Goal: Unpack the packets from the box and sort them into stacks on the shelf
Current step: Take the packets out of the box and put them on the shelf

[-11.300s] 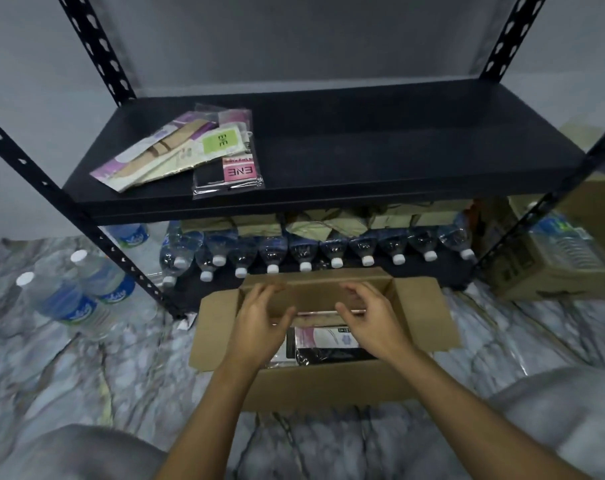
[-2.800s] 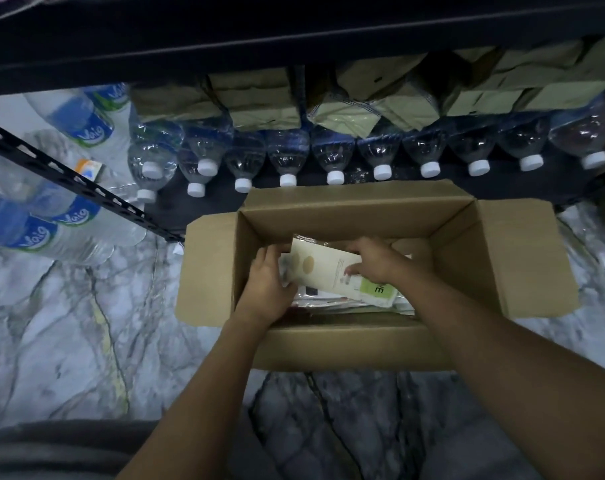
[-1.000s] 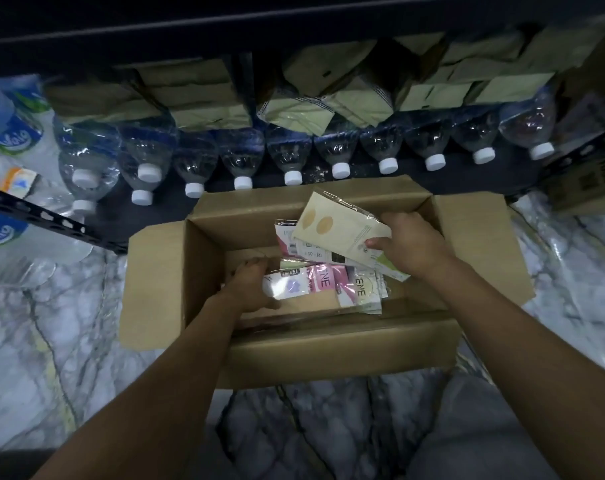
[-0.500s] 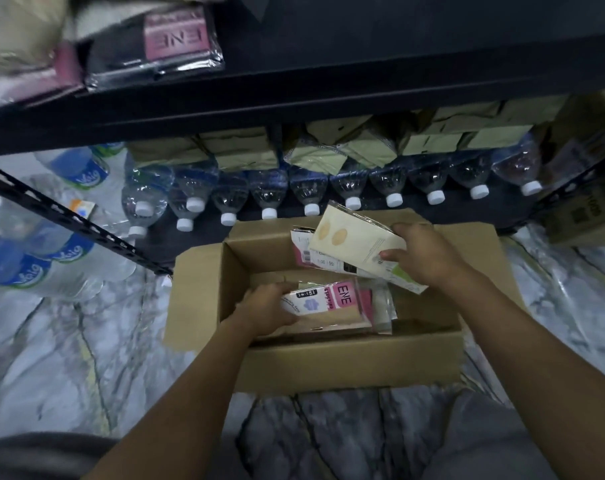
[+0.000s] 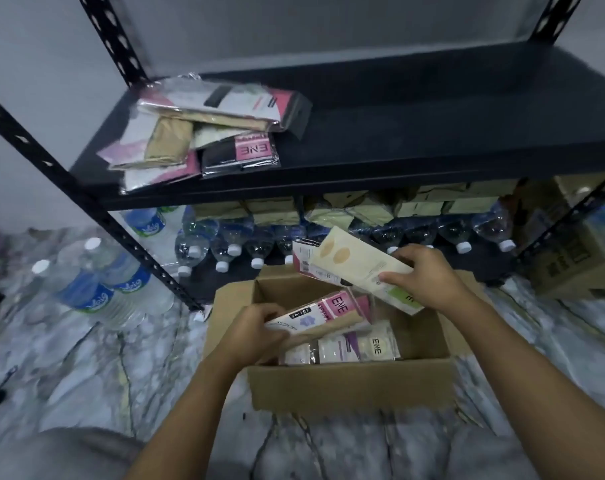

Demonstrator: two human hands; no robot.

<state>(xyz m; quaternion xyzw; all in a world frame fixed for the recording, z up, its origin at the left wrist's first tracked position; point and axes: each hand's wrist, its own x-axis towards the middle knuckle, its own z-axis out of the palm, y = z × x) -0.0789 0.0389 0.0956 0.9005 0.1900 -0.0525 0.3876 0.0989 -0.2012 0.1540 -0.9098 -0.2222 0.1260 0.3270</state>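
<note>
An open cardboard box (image 5: 349, 386) sits on the marble floor in front of the black shelf (image 5: 432, 133). My right hand (image 5: 429, 275) grips a cream packet (image 5: 359, 265) with a pink-edged packet behind it, held above the box's far side. My left hand (image 5: 256, 332) holds a pink and white ENE packet (image 5: 323, 311) lifted over the box's left half. More packets (image 5: 342, 349) lie inside the box. On the shelf's left end lies a loose pile of packets (image 5: 207, 133).
Water bottles (image 5: 224, 249) lie in a row under the shelf, with tan packages behind them. More bottles (image 5: 96, 289) stand on the floor at left. A printed carton (image 5: 578, 261) sits at right. A slanted black shelf post (image 5: 96, 209) runs between the bottles and the box.
Both hands have risen out of the box with their packets. My view has tilted up, so the shelf top and its pile now show fully.
</note>
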